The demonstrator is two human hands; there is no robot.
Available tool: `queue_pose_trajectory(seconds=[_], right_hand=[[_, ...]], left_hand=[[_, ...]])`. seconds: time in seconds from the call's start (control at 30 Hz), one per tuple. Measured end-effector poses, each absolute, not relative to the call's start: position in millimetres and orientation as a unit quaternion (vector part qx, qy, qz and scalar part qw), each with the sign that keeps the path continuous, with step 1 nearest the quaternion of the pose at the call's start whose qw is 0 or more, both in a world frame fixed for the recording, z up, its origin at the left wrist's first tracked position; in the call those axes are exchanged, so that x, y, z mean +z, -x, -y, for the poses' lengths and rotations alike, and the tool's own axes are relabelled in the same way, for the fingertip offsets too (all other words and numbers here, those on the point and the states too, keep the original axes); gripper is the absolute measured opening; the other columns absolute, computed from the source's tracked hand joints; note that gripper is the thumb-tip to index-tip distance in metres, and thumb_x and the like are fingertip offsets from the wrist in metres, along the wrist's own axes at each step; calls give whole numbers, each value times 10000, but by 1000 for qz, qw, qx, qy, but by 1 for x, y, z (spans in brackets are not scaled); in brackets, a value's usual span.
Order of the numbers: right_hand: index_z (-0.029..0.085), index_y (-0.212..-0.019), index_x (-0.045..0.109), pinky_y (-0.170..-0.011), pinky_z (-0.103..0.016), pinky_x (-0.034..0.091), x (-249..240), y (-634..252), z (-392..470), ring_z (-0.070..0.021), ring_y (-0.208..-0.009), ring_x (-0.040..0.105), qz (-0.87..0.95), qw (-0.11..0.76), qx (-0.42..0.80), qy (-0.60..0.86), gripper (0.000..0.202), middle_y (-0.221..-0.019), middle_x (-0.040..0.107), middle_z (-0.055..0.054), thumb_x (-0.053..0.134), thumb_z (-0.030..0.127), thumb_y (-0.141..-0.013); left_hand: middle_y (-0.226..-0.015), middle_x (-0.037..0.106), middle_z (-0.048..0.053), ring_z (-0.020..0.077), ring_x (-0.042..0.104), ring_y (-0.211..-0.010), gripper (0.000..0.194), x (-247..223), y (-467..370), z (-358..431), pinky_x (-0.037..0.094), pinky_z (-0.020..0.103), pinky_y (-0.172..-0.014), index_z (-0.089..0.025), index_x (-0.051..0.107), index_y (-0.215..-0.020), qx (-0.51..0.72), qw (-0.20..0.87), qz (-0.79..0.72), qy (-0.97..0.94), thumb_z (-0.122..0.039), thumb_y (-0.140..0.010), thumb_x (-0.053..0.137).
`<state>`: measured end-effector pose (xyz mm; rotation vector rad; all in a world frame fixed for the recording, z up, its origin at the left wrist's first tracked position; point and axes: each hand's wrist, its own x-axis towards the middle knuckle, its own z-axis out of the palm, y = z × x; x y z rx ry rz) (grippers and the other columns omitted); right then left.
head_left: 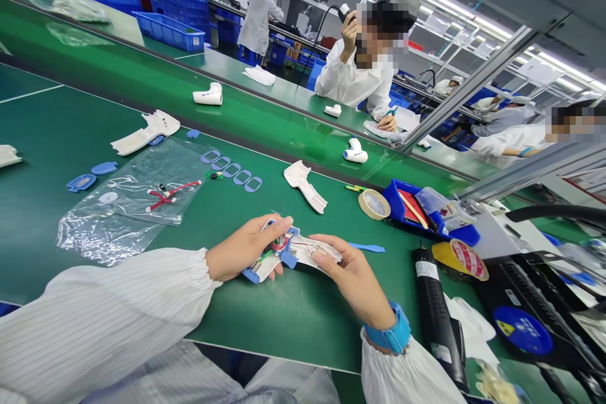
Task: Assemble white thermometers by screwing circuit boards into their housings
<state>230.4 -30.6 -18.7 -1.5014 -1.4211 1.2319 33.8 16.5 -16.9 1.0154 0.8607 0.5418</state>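
Both hands hold an opened white thermometer-gun housing (303, 250) just above the green table, its inside facing up. A green circuit board, red wires and blue plastic parts show in its wider end. My left hand (241, 245) grips that wider end, thumb on top and fingers underneath. Around the handle end, my right hand (348, 271) is closed, with thumb and forefinger near a thin wire. Beyond them lies a loose white shell half (305, 185). A clear plastic bag (127, 202) at the left bears red-and-white wire leads (171, 194).
Blue oval frames (231, 170) lie in a row behind the bag. Another shell half (146, 132) is farther left. To the right are a tape roll (374, 204), a blue bin (395, 197) and a black electric screwdriver (433, 303). Assembled guns (208, 95) sit on the green conveyor; a co-worker (355, 76) sits opposite.
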Motion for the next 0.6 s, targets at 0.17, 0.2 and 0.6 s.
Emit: queue_pose_trajectory(seconds=[0.17, 0.2, 0.6], right_hand=[[197, -923, 659, -739, -311, 498, -19, -225, 31, -181, -772, 632, 550, 371, 456, 594, 258, -887, 701, -35, 651, 371, -732], [193, -904, 661, -729, -308, 499, -19, -225, 31, -179, -757, 631, 548, 376, 453, 595, 249, -869, 700, -35, 658, 366, -726], [227, -1117, 587, -841, -352, 481, -29, -225, 39, -207, -979, 565, 787, 320, 111, 517, 299, -1075, 582, -98, 578, 268, -821]], left_hand=[[-568, 574, -27, 113, 573, -441, 416, -16, -36, -15, 445, 177, -367, -188, 486, -886, 247, 765, -411, -431, -584, -766, 528], [-569, 572, -29, 110, 571, -437, 415, -16, -37, -14, 442, 175, -364, -188, 487, -885, 248, 764, -414, -429, -582, -764, 532], [-573, 605, 2, 107, 557, -428, 424, -17, -35, -18, 441, 181, -371, -164, 492, -881, 235, 774, -424, -406, -580, -797, 486]])
